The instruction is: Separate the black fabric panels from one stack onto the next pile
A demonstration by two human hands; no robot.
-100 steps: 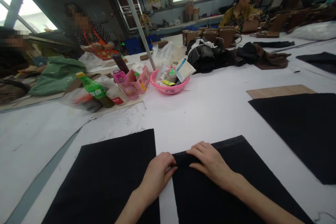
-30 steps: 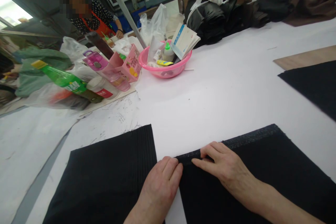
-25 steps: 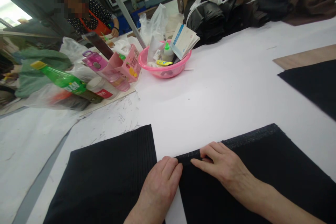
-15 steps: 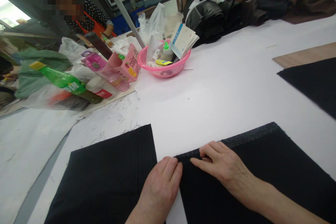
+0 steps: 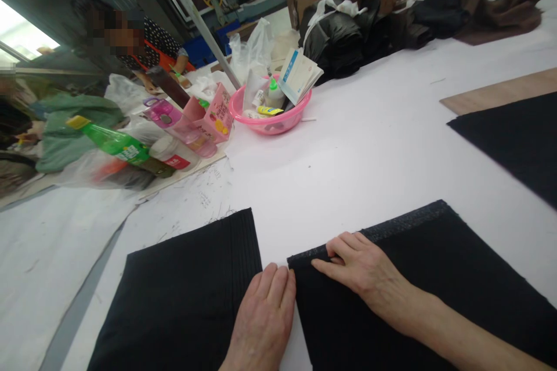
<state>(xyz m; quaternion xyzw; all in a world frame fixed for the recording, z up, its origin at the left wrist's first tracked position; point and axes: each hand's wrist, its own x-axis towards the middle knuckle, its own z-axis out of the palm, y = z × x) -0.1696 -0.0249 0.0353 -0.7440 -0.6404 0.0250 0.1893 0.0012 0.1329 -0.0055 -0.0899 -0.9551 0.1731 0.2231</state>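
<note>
A black fabric piece lies on the right with a speckled dark grey strip along its far edge. My right hand rests on that edge, its thumb and curled fingers pinching the cloth by the strip. At the near-left corner of the same piece is my left hand, fingers stretched out side by side with their tips against the cloth's side edge; its thumb is hidden. To its left sits a stack of folded black fabric, layered along its right side, which the left hand partly overlaps.
A pink basin holds a booklet and small bottles. Beside it are a pink box, a purple bottle and a green bottle. More black fabric lies at right. Behind the clutter, a person stands.
My left hand has drawn slightly back from the fabric's corner, leaving the corner visible, and its fingers have straightened. My right hand keeps its place on the edge. The view has shifted a little.
</note>
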